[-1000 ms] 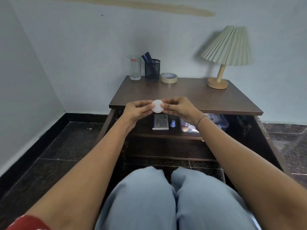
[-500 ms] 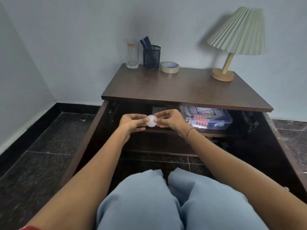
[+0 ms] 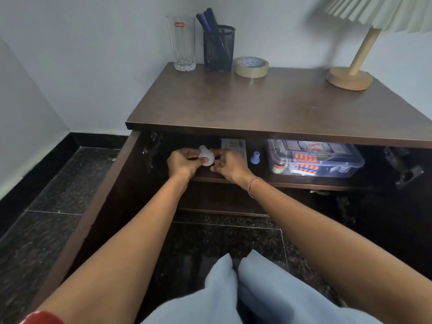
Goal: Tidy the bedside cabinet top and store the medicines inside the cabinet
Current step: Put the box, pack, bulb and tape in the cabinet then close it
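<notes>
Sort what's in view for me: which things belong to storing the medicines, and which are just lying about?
Job: small white container pinched by left hand and right hand; clear box of pill strips; small blue piece; printed card.
Lying about: glass, pen holder, tape roll, lamp.

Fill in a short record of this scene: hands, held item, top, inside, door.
hands: left hand and right hand both pinch the bottle
held item: small white bottle, in front of the shelf
top: cabinet top bears glass, pen holder, tape, lamp
inside: shelf holds card, blue cap, clear box of medicines
door: left door open
</notes>
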`<control>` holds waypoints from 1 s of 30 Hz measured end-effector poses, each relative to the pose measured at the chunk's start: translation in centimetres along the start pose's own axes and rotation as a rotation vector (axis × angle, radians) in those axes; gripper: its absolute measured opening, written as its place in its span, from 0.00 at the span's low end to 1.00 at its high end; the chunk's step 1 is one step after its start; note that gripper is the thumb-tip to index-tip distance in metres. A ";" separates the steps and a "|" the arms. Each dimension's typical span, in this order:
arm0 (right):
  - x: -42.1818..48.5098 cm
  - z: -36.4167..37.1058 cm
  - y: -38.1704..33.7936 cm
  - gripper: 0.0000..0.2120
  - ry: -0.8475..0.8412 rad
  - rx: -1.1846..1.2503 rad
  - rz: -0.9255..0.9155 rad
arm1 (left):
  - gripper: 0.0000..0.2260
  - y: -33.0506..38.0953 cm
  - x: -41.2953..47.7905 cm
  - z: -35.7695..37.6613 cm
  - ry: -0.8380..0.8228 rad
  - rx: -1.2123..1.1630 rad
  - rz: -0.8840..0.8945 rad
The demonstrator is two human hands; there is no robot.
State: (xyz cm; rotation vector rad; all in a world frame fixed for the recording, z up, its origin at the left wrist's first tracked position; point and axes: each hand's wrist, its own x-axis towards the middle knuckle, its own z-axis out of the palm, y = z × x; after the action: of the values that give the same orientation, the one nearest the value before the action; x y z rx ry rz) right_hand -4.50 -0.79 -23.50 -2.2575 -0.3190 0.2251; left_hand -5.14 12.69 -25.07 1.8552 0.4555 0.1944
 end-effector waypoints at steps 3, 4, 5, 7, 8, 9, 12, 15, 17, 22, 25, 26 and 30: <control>1.0 0.5 0.4 0.26 -0.020 -0.034 0.000 | 0.14 -0.3 1.1 0.7 0.023 0.039 0.027; 1.3 0.6 0.6 0.26 -0.028 -0.034 -0.003 | 0.14 -0.4 1.4 0.9 0.026 0.043 0.036; 1.5 0.7 0.8 0.26 -0.029 -0.051 -0.009 | 0.14 -0.4 1.8 1.1 0.026 0.048 0.043; 1.8 0.8 1.2 0.26 -0.015 -0.114 -0.022 | 0.13 -0.4 2.4 1.4 0.022 0.053 0.055; 1.8 0.8 1.4 0.26 -0.005 -0.133 -0.024 | 0.13 -0.3 2.6 1.7 0.019 0.055 0.064; 1.9 0.7 1.6 0.27 0.003 -0.145 -0.023 | 0.13 -0.2 2.8 1.9 0.016 0.062 0.074; 2.1 0.3 2.2 0.28 0.032 -0.204 -0.016 | 0.13 -0.1 3.2 2.8 -0.004 0.099 0.101; 1.9 0.0 2.5 0.27 0.058 -0.268 -0.024 | 0.12 0.0 3.5 3.5 -0.019 0.108 0.112; 1.7 0.0 2.5 0.27 0.077 -0.276 -0.041 | 0.11 0.1 3.5 3.9 -0.013 0.123 0.111; 1.5 0.2 2.1 0.25 0.102 -0.324 -0.045 | 0.11 0.3 3.7 4.3 -0.036 0.122 0.098; 1.4 0.6 1.7 0.26 0.119 -0.336 -0.042 | 0.10 0.6 3.6 4.4 -0.042 0.187 0.104; 1.4 0.7 1.5 0.25 0.127 -0.345 -0.046 | 0.09 0.6 3.6 4.4 -0.047 0.192 0.105; 1.5 0.7 1.2 0.22 0.145 -0.334 -0.055 | 0.09 0.5 3.6 4.6 -0.058 0.187 0.096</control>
State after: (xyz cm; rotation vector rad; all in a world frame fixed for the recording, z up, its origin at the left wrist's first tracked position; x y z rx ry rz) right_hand -3.10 -0.61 -24.91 -2.5727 -0.3623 -0.0240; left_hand -0.10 10.02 -26.47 2.0630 0.3544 0.1673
